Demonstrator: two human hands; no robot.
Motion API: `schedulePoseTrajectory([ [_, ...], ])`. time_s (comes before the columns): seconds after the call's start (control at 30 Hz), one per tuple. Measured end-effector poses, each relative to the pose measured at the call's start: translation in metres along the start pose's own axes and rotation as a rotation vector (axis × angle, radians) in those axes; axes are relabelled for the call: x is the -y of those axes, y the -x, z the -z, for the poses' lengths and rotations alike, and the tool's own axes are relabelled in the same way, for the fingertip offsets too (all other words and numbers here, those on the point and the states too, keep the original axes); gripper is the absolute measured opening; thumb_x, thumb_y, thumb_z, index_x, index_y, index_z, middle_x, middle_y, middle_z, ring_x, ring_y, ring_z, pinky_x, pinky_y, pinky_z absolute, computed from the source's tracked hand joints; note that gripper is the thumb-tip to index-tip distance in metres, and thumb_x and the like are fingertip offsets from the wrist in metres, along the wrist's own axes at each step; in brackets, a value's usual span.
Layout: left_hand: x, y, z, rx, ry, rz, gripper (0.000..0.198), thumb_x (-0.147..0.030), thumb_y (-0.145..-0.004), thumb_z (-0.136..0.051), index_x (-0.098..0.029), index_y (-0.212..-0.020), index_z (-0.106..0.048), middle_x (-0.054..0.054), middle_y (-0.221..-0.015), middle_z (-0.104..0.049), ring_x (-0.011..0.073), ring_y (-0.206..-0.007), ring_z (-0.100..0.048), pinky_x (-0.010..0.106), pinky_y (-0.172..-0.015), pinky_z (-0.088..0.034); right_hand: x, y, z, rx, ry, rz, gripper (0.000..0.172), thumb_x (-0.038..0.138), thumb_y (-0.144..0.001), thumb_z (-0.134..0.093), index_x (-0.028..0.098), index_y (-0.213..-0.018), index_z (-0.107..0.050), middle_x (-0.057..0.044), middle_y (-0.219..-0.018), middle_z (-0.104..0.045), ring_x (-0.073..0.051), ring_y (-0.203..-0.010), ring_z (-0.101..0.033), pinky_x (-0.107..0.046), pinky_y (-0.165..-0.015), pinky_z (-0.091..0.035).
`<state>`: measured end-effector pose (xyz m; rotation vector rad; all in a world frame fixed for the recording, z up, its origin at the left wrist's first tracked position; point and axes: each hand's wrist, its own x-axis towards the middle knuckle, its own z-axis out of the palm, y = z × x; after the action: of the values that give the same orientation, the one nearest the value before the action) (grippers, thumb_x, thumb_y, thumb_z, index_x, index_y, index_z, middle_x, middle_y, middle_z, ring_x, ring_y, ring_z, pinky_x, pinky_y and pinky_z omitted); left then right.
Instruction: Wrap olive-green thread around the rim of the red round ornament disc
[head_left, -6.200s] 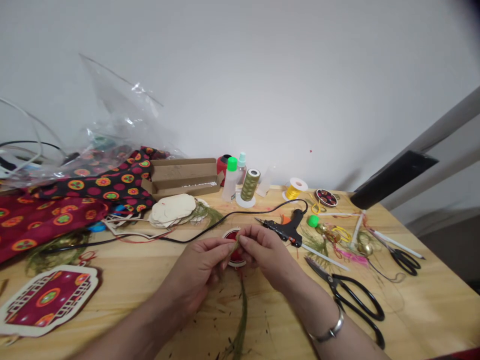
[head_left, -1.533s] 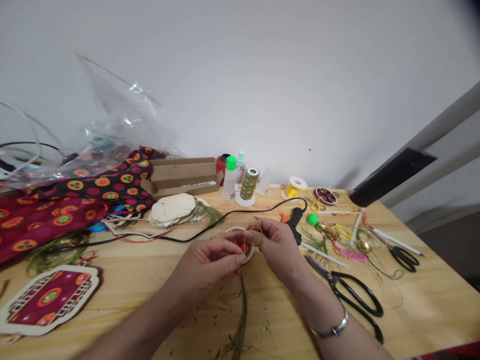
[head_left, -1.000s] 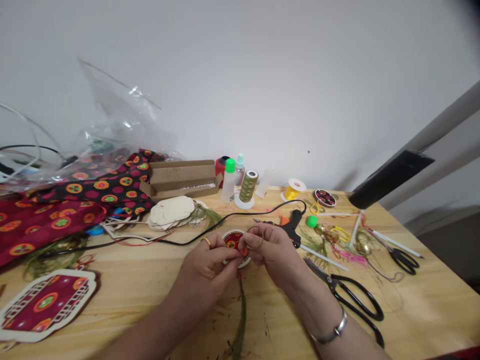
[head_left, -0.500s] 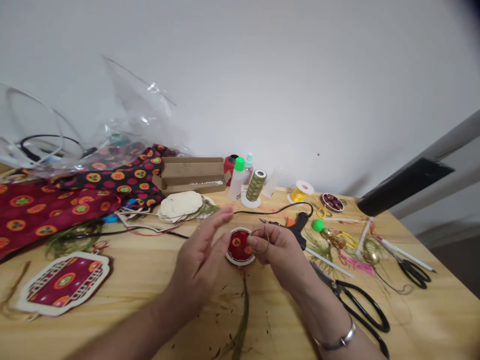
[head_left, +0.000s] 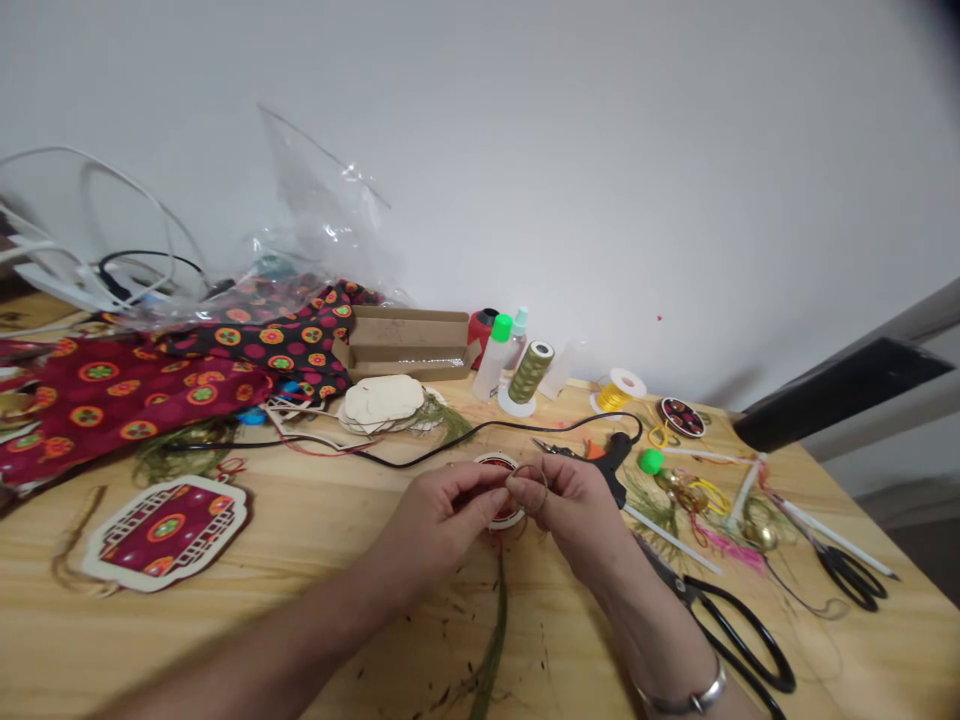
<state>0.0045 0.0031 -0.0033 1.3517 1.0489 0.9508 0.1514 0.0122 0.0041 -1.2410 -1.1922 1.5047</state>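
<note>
My right hand (head_left: 566,500) pinches a thin olive cord (head_left: 545,488) that loops round its fingers. Thumb and fingers of my left hand (head_left: 442,510) are closed and meet the right fingertips; what lies between them is hidden. Just behind and below both hands is a small round ornament (head_left: 511,519) with a pale rim and a dark red patterned centre, partly covered by the fingers. From its lower edge an olive green tassel (head_left: 493,640) trails toward the front of the table.
Large black-handled scissors (head_left: 739,630) lie by my right forearm, with a glue gun (head_left: 616,462) behind. At left rests a bigger red-patterned ornament (head_left: 166,530). Patterned fabric (head_left: 150,390), an open cardboard box (head_left: 412,345), bottles and a green thread spool (head_left: 532,375) line the back.
My left hand has moved right and closed, its fingertips now meeting those of my right hand over the ornament. The right hand keeps its pinch on the cord. The view has shifted slightly.
</note>
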Motion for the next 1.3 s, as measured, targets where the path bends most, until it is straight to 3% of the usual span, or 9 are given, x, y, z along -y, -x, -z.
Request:
schedulePoseTrajectory([
  [0.23,-0.002,-0.002,0.002,-0.017,0.091,0.159,0.016,-0.027,-0.07,-0.062,-0.016,-0.075,-0.073,0.003,-0.075,-0.071,0.0185,-0.074,-0.061,0.025,-0.069,-0.044,-0.001,-0.001,-0.001,-0.015,-0.039,-0.009,0.019,0.025,-0.059,-0.07,0.014,-0.056,-0.054,0.006,-0.046,-0.049,-0.004,-0.041,-0.034,-0.019,-0.042,-0.027],
  [0.5,0.005,-0.001,0.001,0.005,0.379,0.286,0.013,-0.027,-0.067,-0.066,-0.015,-0.071,-0.071,0.003,-0.069,-0.069,0.0154,-0.066,-0.058,0.024,-0.063,-0.041,-0.003,-0.001,0.002,0.032,-0.081,0.01,0.017,0.022,-0.059,-0.071,0.014,-0.056,-0.056,0.006,-0.047,-0.049,-0.005,-0.042,-0.036,-0.018,-0.043,-0.029],
  [0.63,0.003,-0.002,0.001,-0.004,0.409,0.35,0.013,-0.026,-0.064,-0.069,-0.014,-0.065,-0.07,0.0,-0.057,-0.063,0.0062,-0.046,-0.043,0.018,-0.043,-0.027,-0.002,0.001,0.002,0.026,-0.083,0.016,0.018,0.022,-0.06,-0.071,0.013,-0.058,-0.056,0.004,-0.05,-0.053,-0.005,-0.043,-0.04,-0.017,-0.043,-0.03],
  [0.77,0.003,-0.004,0.002,-0.01,0.43,0.404,0.013,-0.026,-0.062,-0.071,-0.013,-0.065,-0.07,-0.001,-0.054,-0.06,0.003,-0.041,-0.03,0.018,-0.038,-0.013,-0.001,0.002,0.002,0.054,-0.137,0.01,0.018,0.023,-0.06,-0.073,0.013,-0.059,-0.058,0.004,-0.052,-0.056,-0.004,-0.043,-0.041,-0.017,-0.043,-0.031],
  [1.03,0.008,-0.002,0.002,0.047,0.462,0.402,0.016,-0.027,-0.065,-0.069,-0.011,-0.07,-0.069,-0.001,-0.053,-0.056,0.0022,-0.038,-0.029,0.02,-0.037,-0.011,0.0,0.001,0.001,0.047,-0.162,-0.001,0.018,0.023,-0.057,-0.075,0.012,-0.058,-0.06,0.003,-0.051,-0.058,-0.004,-0.042,-0.042,-0.017,-0.043,-0.032],
  [1.3,0.004,-0.001,0.001,-0.023,0.46,0.411,0.01,-0.022,-0.061,-0.071,-0.014,-0.059,-0.067,-0.007,-0.041,-0.047,0.0014,-0.035,-0.026,0.018,-0.035,-0.011,-0.001,0.001,0.0,0.046,-0.148,0.01,0.014,0.02,-0.057,-0.074,0.013,-0.057,-0.061,0.005,-0.049,-0.056,-0.003,-0.042,-0.04,-0.017,-0.044,-0.033],
])
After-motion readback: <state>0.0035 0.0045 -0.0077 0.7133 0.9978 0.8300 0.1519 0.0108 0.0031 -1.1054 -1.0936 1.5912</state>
